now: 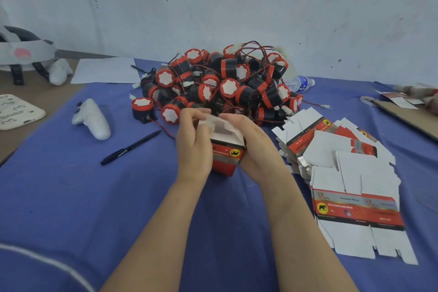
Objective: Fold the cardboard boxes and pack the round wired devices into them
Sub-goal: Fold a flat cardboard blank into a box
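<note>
A small red cardboard box with a yellow elephant mark stands between my hands at the table's middle, its white top flaps raised. My left hand grips its left side, fingers pinching a top flap. My right hand grips the right side, fingers curled over another flap. Behind the box lies a heap of several round black and red wired devices. A fan of flat unfolded boxes lies to the right.
A black pen and a white controller lie on the blue cloth to the left. A clear water bottle lies behind the heap. A headset sits far left, brown cardboard far right.
</note>
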The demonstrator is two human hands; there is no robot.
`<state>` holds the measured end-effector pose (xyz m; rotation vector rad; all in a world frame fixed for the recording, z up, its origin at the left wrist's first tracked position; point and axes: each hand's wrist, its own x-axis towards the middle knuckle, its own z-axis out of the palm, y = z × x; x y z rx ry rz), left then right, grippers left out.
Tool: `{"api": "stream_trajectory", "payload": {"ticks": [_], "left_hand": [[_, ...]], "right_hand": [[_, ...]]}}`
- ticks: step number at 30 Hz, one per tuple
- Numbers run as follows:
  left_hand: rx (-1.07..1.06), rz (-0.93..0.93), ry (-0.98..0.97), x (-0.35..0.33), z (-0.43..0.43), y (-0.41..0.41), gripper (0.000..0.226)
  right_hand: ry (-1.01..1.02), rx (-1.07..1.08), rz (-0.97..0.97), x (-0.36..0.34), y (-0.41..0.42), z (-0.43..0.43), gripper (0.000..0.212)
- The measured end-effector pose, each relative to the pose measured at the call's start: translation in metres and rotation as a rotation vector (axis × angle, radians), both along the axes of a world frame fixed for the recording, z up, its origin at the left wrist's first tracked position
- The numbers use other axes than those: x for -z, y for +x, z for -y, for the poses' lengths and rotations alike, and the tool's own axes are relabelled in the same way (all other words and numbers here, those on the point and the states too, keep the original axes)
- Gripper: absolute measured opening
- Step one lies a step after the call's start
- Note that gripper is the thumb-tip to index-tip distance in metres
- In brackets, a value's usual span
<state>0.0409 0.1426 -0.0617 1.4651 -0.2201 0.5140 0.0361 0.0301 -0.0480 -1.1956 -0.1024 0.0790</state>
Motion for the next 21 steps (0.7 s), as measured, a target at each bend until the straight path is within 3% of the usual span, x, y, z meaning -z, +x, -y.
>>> {"api": "stream_trajectory", "payload": {"ticks": [1, 6, 14, 18, 21], "left_hand": [[-0.021, 0.011, -0.048, 0.000, 0.000, 0.000, 0.011], [-0.169, 0.140, -0.035, -0.001, 0.000, 0.000, 0.018], [-0.150, 0.318, 0.050, 0.001, 0.000, 0.002, 0.024], [-0.140, 0.364, 0.003, 0.001, -0.001, 0.003, 0.043], [-0.133, 0.402, 0.033, -0.002, 0.000, 0.000, 0.057]], "right_hand": [[-0.072, -0.003, 0.013, 0.000, -0.001, 0.001, 0.012], [-0.285, -0.114, 0.026, -0.003, -0.004, 0.008, 0.040], [-0.543, -0.008, 0.088, -0.010, -0.010, 0.010, 0.025], [-0.425, -0.078, 0.092, -0.017, -0.017, 0.009, 0.030], [-0.543, 0.062, 0.137, -0.018, -0.017, 0.003, 0.029]]}}
